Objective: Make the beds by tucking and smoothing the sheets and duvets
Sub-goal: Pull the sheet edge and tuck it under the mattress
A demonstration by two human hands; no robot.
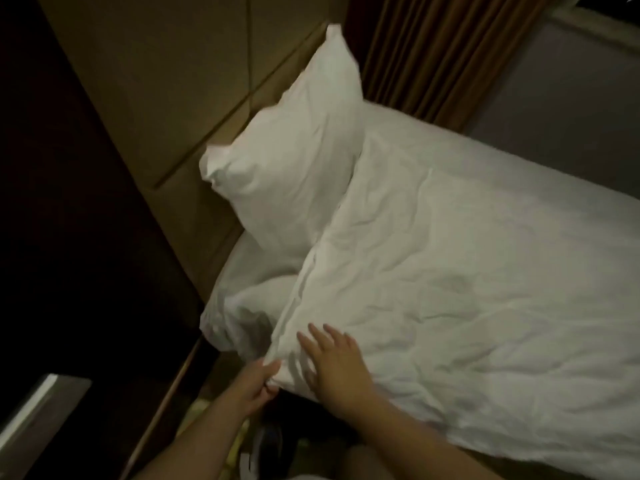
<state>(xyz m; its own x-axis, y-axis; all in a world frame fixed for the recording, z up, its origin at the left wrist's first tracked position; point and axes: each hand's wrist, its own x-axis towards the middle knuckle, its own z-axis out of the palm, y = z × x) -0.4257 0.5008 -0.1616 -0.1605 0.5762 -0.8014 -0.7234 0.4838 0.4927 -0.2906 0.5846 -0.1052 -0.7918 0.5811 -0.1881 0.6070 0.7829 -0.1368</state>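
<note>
The white duvet (467, 271) is spread over the bed, and its top edge is laid against the pillow (291, 168), which is propped on the padded headboard (156, 98). The duvet's near top corner is pinched by the left hand (258, 382), with thumb and fingers closed on the cloth at the bed's edge. The right hand (337, 365) is laid flat on the duvet just beside that corner. Its fingers (311, 342) are straight and spread, and nothing is gripped by them. Some bunched white bedding (242, 303) is seen between the corner and the headboard; whether it is sheet or a second pillow cannot be told. Creases are scattered across the duvet's middle.

The step in hand is judged to be the squaring and smoothing of this corner. For the next move, the corner would need to be drawn taut while the cloth is pressed outward under the flat palm, and the bunched bedding would need to be straightened.
</note>
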